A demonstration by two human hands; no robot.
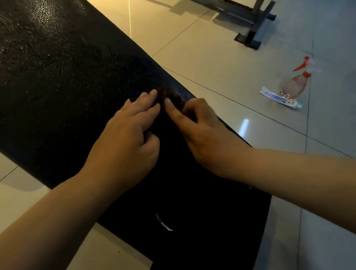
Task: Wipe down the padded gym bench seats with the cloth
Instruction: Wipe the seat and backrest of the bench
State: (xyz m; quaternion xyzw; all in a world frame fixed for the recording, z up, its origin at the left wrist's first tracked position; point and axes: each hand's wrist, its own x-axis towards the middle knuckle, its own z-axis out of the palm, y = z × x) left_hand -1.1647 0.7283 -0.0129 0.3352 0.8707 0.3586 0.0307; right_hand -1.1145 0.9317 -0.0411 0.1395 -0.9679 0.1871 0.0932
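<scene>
The left hand rests on the black bench, front fingers stretched flat onto the edge of the small dark-red cloth, likely pinning it for gathering. The right hand lays a straight forefinger on the cloth, its other fingers curled around a fold. The cloth sits near the bench's right edge. On the floor to the right lie a spray bottle and a tube, well apart; nothing blocks the padding ahead.
</scene>
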